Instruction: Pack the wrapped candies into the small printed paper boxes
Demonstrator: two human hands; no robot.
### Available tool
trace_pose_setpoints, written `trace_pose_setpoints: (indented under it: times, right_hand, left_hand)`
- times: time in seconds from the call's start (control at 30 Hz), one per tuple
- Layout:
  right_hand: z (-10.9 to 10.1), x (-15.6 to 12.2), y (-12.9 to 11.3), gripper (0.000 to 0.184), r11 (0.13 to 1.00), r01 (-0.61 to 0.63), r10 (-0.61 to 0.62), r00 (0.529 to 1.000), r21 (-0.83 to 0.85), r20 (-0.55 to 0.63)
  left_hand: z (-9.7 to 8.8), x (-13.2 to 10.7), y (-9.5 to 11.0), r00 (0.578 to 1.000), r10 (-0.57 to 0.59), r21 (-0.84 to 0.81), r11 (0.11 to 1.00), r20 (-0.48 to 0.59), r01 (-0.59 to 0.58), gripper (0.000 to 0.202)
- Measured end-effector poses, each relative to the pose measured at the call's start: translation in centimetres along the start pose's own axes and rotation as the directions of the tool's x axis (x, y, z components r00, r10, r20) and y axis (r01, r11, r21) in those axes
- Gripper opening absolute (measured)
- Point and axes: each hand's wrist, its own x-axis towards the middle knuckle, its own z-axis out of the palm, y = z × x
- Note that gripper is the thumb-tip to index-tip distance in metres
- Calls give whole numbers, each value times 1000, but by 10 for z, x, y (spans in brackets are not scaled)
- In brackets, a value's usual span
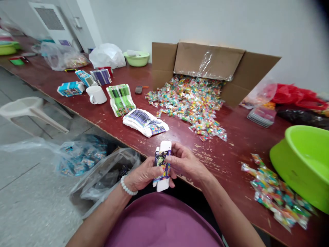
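Note:
A small printed carton [160, 158], purple with a cartoon figure, is held between both hands just off the table's front edge. Its white end flaps stand out at top and bottom. My left hand [144, 172], with a beaded bracelet at the wrist, grips the carton's left side, thumb on the front. From the right, my right hand [186, 163] closes on it with the thumb across the printed face; some fingers are hidden behind. Beyond the hands lies a fanned stack of flat purple-and-white cartons [145, 122], beside a stack of green cartons [120, 99].
Wrapped candies [190, 103] spill from a tipped cardboard box [209, 60]. More candies [280, 195] lie by a green basin [295, 151] at right. A white mug [96, 94] stands left. Below the edge are an open plastic-lined bag [102, 185] and a white stool [28, 107].

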Motion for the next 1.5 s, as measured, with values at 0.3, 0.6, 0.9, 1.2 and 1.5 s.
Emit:
trace_pose_setpoints:
  times: [0.3, 0.6, 0.9, 1.2, 1.5]
  right_hand:
    - [4, -10, 9, 42, 645, 247, -510, 844, -723, -167]
    - [6, -15, 0, 17, 522, 290, -424, 904, -802, 52]
    - [0, -10, 1, 35, 494, 286, -414, 908, -821, 67]
    - [-5, -8, 6, 14, 647, 227, -347, 938, -728, -16]
    - [-41, -15, -12, 16, 791, 162, -240, 969, -591, -56]
  left_hand:
    - [4, 4, -8, 998, 3, -29, 1000, -66, -5, 67]
    - [0, 6, -3, 989, 43, 40, 998, -140, -37, 62]
    - [-10, 4, -8, 998, -8, 67, 998, -70, 12, 60]
    - [-13, 6, -18, 997, -69, -40, 997, -20, 68, 67]
    - [-33, 12, -13, 974, 34, -87, 995, -223, -55, 57]
